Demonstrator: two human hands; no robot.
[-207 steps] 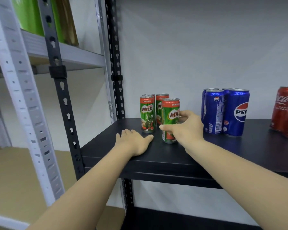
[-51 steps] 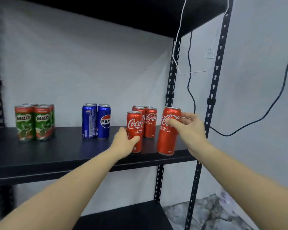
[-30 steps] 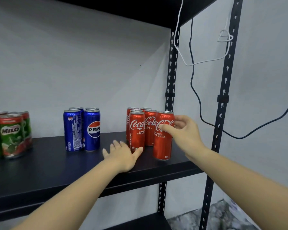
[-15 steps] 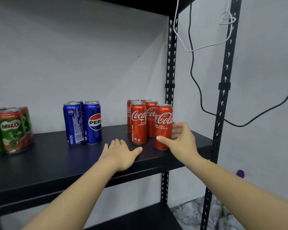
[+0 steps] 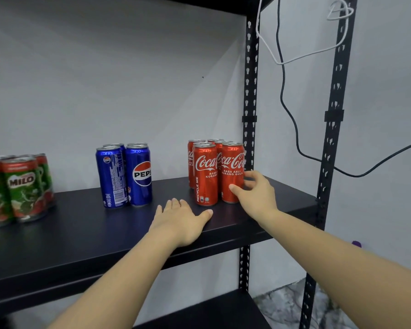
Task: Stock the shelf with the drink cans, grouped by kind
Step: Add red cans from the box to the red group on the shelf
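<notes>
On the black shelf [image 5: 76,231] the cans stand in three groups: green Milo cans [image 5: 22,186] at the left, blue Pepsi cans [image 5: 138,174] in the middle, red Coca-Cola cans [image 5: 203,172] at the right. My right hand [image 5: 258,198] wraps the lower part of the front right Coca-Cola can [image 5: 233,162], thumb on its front, fingers round its right side. The can stands upright on the shelf, touching its neighbours. My left hand [image 5: 180,222] lies flat on the shelf just in front of the Coca-Cola group, fingers apart, holding nothing.
Black perforated uprights [image 5: 249,91] frame the shelf's right end, with a second upright [image 5: 332,115] further right. A black cable [image 5: 292,119] and a white cord [image 5: 271,51] hang beside them. A lower shelf [image 5: 199,314] sits below. A grey wall is behind.
My right hand has set the Coca-Cola can down beside the other red ones and slid lower on it. My left hand let go of a red can and lies flat.
</notes>
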